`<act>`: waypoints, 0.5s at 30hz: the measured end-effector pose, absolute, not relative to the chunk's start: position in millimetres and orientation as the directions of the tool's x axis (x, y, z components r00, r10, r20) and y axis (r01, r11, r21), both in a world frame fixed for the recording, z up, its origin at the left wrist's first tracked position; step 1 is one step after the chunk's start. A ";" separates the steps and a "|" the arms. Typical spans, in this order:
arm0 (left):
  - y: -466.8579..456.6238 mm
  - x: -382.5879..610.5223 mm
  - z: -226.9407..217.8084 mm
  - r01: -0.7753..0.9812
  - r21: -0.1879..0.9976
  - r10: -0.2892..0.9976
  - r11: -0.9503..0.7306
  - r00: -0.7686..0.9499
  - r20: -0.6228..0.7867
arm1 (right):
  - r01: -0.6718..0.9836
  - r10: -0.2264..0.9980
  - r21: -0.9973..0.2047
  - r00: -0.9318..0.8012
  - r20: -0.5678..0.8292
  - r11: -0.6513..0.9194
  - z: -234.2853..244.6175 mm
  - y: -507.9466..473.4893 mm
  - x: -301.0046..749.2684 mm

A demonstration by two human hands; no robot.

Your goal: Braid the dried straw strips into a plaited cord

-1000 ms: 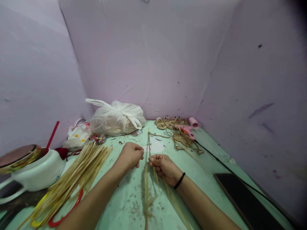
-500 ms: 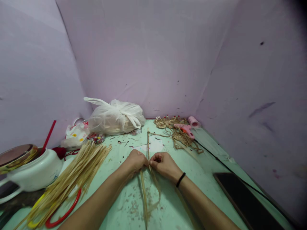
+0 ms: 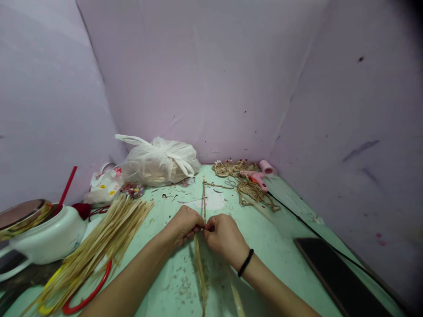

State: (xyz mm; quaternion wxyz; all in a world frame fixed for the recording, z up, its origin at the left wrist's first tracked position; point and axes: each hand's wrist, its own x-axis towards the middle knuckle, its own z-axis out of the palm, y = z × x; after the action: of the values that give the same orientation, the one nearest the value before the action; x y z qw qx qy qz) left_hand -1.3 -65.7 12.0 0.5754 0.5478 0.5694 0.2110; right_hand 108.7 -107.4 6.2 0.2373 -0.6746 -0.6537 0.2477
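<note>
I'm watching the left hand (image 3: pixel 185 221) and the right hand (image 3: pixel 225 237) meeting in front of the white plastic bag (image 3: pixel 157 163), slightly to its right. Each grip is pinching, thumb and fingers together, on the near end of a thin twisted cord (image 3: pixel 204 202). That cord is running along the green surface (image 3: pixel 277 251) to just right of the bag, bending there toward a heap of twine (image 3: pixel 249 199). Pale strips (image 3: pixel 199 264) are trailing nearer me than the hands, well in front of the bag. Left of the bag and in front of it, a bundle of dry stalks (image 3: pixel 99 246) is lying by a red handle (image 3: pixel 95 294), and a white pot (image 3: pixel 49 240) is standing farther left. Right of the bag, a pink glue gun (image 3: pixel 259 179) is resting on the twine.
</note>
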 end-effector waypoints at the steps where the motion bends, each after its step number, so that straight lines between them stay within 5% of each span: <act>1: -64.3 -2.6 11.3 0.392 0.870 0.865 0.297 0.276 -0.420 | 0.764 0.999 -0.644 -0.013 -0.040 -0.016 6.6 -106.7 111.3; 5: -60.2 -4.8 11.0 0.442 0.847 0.846 0.296 0.291 -0.447 | 0.664 0.983 -0.741 -0.049 -0.176 -0.099 7.1 -95.6 131.7; 8: -59.4 -5.5 13.2 0.440 0.845 0.838 0.303 0.299 -0.456 | 0.341 0.947 -0.884 0.094 -0.306 -0.320 10.6 -88.8 140.4; 11: -59.3 -5.9 14.6 0.440 0.847 0.834 0.299 0.310 -0.456 | 0.010 0.884 -0.884 -0.017 -0.468 -0.467 14.3 -90.3 133.6; 15: -59.3 -5.2 14.0 0.442 0.853 0.822 0.277 0.351 -0.448 | -0.028 0.863 -0.871 -0.154 -0.481 -0.491 10.3 -94.2 120.0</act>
State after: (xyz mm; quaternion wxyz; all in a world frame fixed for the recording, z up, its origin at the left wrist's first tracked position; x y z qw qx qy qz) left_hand -5.2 -59.3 14.0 0.5835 0.5788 0.5459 0.1630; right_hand 120.0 -94.2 10.3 0.3372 -0.5563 -0.3754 0.6602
